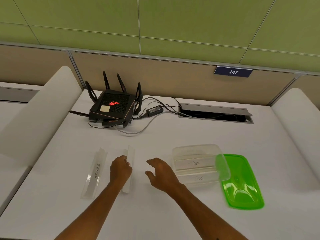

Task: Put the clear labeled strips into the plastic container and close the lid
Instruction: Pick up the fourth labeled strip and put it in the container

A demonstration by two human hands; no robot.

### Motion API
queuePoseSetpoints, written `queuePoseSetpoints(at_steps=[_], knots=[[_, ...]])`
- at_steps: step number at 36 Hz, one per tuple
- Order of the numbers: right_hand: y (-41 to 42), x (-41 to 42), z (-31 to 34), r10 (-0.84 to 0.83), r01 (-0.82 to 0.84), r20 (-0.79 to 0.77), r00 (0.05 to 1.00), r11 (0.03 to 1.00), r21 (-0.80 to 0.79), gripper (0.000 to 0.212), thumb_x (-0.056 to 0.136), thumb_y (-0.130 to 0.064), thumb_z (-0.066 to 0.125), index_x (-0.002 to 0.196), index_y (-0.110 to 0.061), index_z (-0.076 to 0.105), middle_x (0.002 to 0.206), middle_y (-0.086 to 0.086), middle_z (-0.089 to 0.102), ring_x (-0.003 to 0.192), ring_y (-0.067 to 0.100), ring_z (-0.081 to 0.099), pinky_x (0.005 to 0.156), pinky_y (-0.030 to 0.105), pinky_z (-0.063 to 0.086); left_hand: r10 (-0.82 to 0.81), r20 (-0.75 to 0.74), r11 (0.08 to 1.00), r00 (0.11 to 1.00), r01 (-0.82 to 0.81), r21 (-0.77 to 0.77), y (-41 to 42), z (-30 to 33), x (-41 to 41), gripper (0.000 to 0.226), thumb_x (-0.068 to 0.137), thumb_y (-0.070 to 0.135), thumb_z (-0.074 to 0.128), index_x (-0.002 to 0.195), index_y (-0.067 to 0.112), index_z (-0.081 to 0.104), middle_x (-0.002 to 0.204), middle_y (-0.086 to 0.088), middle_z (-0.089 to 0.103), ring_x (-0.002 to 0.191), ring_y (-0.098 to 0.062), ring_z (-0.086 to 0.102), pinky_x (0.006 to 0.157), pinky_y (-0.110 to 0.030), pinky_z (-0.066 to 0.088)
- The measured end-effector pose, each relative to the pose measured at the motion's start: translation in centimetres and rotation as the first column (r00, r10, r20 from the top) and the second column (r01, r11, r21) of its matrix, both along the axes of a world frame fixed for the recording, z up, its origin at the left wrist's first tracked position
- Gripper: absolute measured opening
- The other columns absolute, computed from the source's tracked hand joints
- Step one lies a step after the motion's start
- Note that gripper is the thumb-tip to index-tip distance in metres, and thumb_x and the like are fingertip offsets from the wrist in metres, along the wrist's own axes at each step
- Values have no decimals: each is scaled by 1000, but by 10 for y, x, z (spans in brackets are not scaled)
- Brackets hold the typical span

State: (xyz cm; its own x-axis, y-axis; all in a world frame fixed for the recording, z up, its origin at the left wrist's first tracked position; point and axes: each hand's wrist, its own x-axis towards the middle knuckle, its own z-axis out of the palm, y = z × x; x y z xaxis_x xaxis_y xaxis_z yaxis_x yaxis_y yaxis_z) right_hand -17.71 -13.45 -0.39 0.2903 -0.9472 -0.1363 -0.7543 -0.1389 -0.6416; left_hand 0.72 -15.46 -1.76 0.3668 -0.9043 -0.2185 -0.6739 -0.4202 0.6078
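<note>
Clear plastic is what the left hand (120,168) has hold of: its fingers curl round the middle of a clear strip (129,168) that lies lengthwise on the white desk (155,213), with the far end tipped up a bit. Can't read any label on that one. The right hand (161,174) hangs just beside it, fingers spread and loosely bent, holding nothing, palm down over bare desk.

Left of the held strip, a second clear strip marked ZEBRA (94,174) lies flat, apart from the hand. To the right, the clear plastic container (199,149) sits open with strips already inside; one reads TIGER (194,164) and the one nearest me DOG (199,178). The green lid (242,182) is off, tucked against the container's right side, partly under its edge.

Further back sits a black router (113,106) with antennas up and a red logo glowing, its power brick (154,110) and cables trailing into a cable hatch (214,113) in the desk. A sign reading 247 (233,72) hangs on the partition behind.
</note>
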Motion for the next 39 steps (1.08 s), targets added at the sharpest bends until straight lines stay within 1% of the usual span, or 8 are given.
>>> queuePoseSetpoints(at_steps=[4,7,9,12,15,23,32,39], knots=[[-3,3,0,-38,37,30,999,999,32,52,94,-33,67,142,-19,53,137,-2,59,124,15,56,103,34,51,31,-57,999,998,-32,-23,0,8,-1,21,94,2,65,113,0,71,108,-16,75,100,-35,72,88,-40,59],[-7,5,2,-76,72,66,995,995,67,59,91,-37,70,144,-20,50,136,-2,59,123,14,57,103,36,51,84,-168,995,982,-92,-40,-1,19,-3,22,95,2,63,116,6,70,110,-11,74,93,-28,70,73,-27,57],[-11,7,3,-105,96,93,990,990,99,68,88,-42,73,146,-22,46,139,-3,56,124,14,55,104,36,51,128,-267,989,955,-144,-40,-3,29,-7,25,96,5,64,121,8,68,114,-8,71,96,-25,68,73,-26,57],[-17,9,6,-133,115,114,985,982,150,83,82,-50,77,151,-23,38,144,-4,51,129,16,51,106,37,50,188,-437,977,880,-212,-7,-7,38,-12,22,96,9,68,116,17,65,112,-4,69,106,-31,70,84,-41,63],[-23,9,14,-126,107,139,982,985,134,87,80,-51,79,151,-23,36,144,-2,51,129,18,50,103,37,52,186,-581,976,793,-218,15,-8,51,-21,23,96,7,69,116,18,64,112,-4,70,103,-31,72,69,-34,64],[-41,-13,47,-98,108,251,963,994,-23,75,78,-42,84,141,-27,48,132,-3,62,118,17,57,92,37,59,155,-806,972,571,-232,23,-3,82,-49,29,94,6,71,121,15,68,112,-6,75,103,-27,73,76,-38,66],[-53,-57,80,-36,76,254,967,986,-148,69,77,-40,85,136,-26,54,125,-4,67,107,14,62,89,32,59,93,-916,973,391,-230,0,-1,104,-88,25,94,2,69,115,16,69,110,-5,78,95,-20,78,86,-45,64],[-54,-92,90,-14,40,136,991,981,-192,69,81,-45,79,142,-29,50,130,-2,63,113,18,61,88,34,61,48,-911,984,411,-179,-29,3,110,-118,25,93,2,71,115,12,69,109,-8,79,102,-24,77,93,-48,61]])
